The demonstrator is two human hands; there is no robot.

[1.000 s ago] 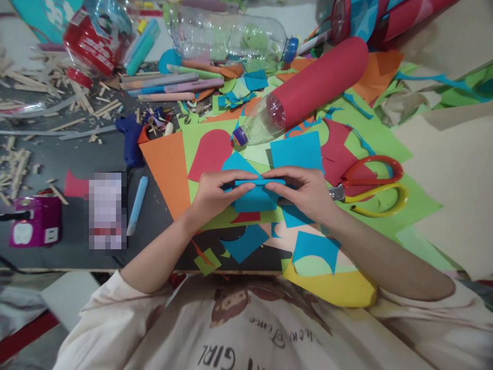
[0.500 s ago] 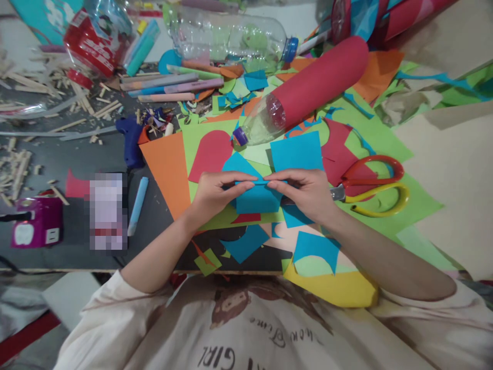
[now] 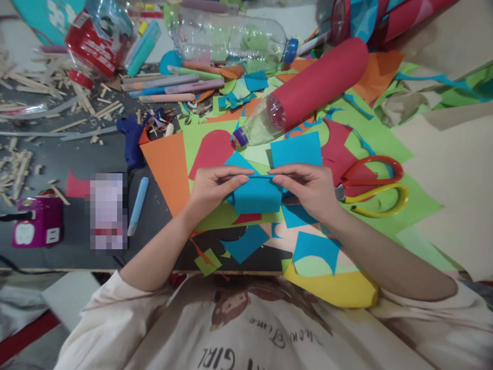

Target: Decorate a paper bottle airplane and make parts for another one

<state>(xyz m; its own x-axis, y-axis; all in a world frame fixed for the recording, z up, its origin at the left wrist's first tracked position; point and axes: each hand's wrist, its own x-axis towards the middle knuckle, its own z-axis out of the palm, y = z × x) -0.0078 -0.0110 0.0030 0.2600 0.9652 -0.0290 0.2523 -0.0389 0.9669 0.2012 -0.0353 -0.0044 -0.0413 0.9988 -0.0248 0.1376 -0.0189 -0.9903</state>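
Between my hands is a piece of blue paper [image 3: 257, 198], its far edge folded over in a narrow strip. My left hand [image 3: 215, 186] pinches the fold near its left end, thumb nearest me and fingers behind. At the right end, my right hand [image 3: 304, 186] grips the same fold in a like pinch. Beyond it lies another blue sheet [image 3: 296, 150], partly covered by my right fingers. Scissors [image 3: 375, 186] with red and yellow handles rest beside my right hand, blades mostly hidden under it. A red rounded cutout [image 3: 211, 151] lies past my left hand.
A clear bottle wrapped in red paper [image 3: 321, 85] lies beyond my hands, with another clear bottle [image 3: 231, 38] behind. On the left are a blue glue gun [image 3: 133, 141], a phone [image 3: 107, 210], a light-blue marker [image 3: 138, 205] and a purple box [image 3: 37, 222]. Paper scraps and wood bits are scattered around.
My hands have slid slightly apart along the fold, toward the ends of the blue paper. More of the folded strip shows between my thumbs.
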